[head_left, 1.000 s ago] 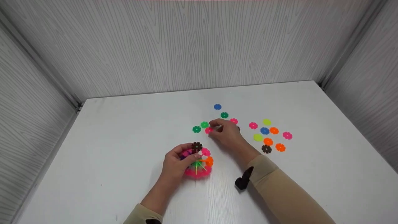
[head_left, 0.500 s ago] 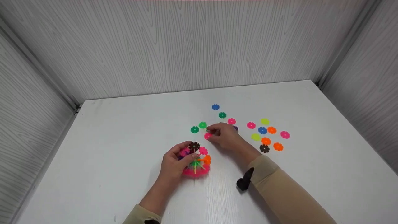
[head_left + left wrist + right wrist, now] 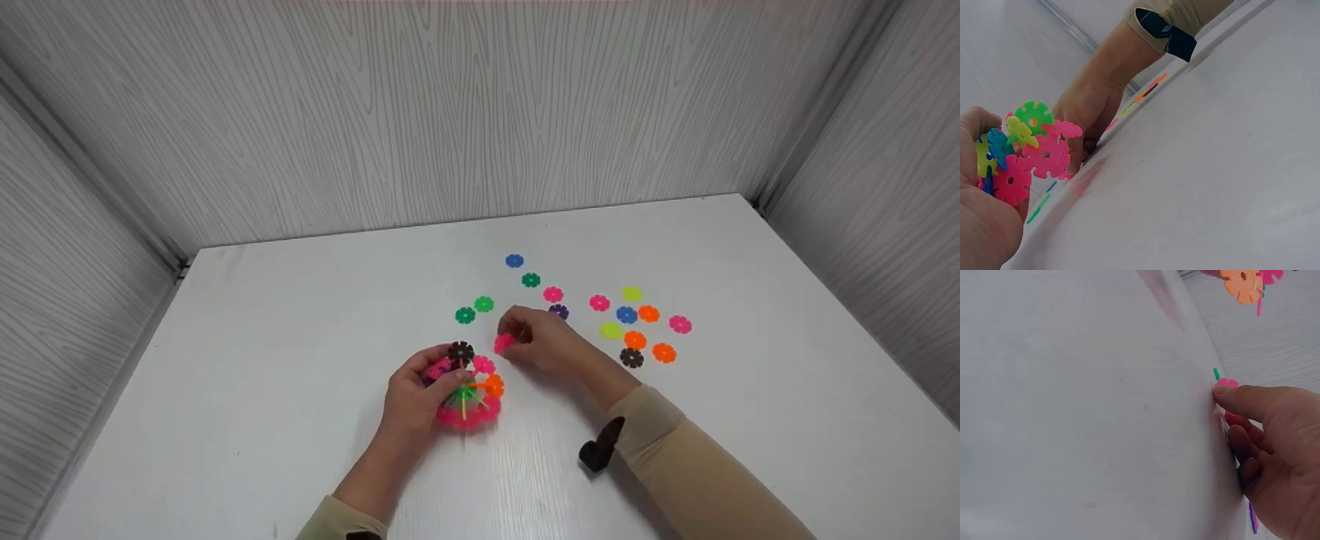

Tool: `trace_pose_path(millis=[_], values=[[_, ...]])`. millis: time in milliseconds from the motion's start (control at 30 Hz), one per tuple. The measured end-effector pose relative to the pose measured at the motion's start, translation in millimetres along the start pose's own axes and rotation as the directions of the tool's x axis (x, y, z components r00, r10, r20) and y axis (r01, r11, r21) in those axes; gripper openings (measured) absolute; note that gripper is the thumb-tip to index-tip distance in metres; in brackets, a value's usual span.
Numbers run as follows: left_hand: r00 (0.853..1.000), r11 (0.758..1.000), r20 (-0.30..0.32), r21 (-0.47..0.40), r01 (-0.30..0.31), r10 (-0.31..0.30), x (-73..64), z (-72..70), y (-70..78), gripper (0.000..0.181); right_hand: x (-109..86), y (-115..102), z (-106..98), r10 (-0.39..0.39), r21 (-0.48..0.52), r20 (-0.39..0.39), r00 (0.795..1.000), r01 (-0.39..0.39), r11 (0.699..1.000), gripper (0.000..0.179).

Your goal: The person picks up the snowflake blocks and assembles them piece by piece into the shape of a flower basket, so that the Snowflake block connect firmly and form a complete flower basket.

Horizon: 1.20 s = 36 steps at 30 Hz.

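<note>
My left hand [image 3: 412, 394] grips a cluster of interlocked plastic snowflake discs [image 3: 469, 414], its thumb over the middle. Pink, orange, dark brown and green discs make up the cluster; yellow and blue ones show in the left wrist view, where a pink disc [image 3: 1047, 156] faces the camera. To the right and a little farther off, my right hand [image 3: 551, 343] pinches a loose pink snowflake disc [image 3: 504, 343] between thumb and fingers, low over the table. In the right wrist view the thumb covers part of this pink disc [image 3: 1230, 382].
Loose discs lie flat on the white table [image 3: 300, 337]. Two green ones [image 3: 474, 310] are beyond the hands, and a purple disc [image 3: 558, 311] lies just behind the right hand. Several orange, yellow, blue and pink discs [image 3: 635, 340] spread to the right. Grain-patterned panels [image 3: 450, 112] enclose the table.
My right hand has drawn the pink disc toward me along the table, away from the green discs, and raised its edge between the fingers. My left hand keeps its grip on the cluster.
</note>
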<state>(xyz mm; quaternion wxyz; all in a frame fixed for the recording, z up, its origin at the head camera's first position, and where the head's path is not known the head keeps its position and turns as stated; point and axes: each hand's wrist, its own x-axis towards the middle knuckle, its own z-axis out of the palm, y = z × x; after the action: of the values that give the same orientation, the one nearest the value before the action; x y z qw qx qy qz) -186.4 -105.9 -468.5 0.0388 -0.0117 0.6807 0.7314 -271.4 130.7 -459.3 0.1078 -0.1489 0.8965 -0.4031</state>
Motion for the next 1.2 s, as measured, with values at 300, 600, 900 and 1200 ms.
trace_pose_path(millis=[300,600,900,1200], values=[[1.000,1.000,-0.019,0.028,0.000,0.000,1.2,0.5,-4.8,0.048,-31.5,7.6,0.3,-0.037,0.300,-0.060,0.998,0.054,0.953,0.013],[1.000,0.999,0.007,0.037,-0.016,0.015,1.5,0.0,-5.3,0.040,-57.3,-26.8,-1.3,-0.175,0.383,-0.188,0.967,0.236,0.893,0.011],[0.999,1.000,0.021,-0.008,-0.029,0.029,-1.7,1.9,-2.3,0.036,-64.3,-40.3,6.7,-0.226,0.298,-0.241,0.944,0.293,0.908,0.011],[0.997,0.999,0.066,0.038,-0.040,0.037,-3.2,3.0,-4.1,0.046,-64.1,-38.3,9.5,-0.204,0.272,-0.252,0.946,0.271,0.923,0.011]])
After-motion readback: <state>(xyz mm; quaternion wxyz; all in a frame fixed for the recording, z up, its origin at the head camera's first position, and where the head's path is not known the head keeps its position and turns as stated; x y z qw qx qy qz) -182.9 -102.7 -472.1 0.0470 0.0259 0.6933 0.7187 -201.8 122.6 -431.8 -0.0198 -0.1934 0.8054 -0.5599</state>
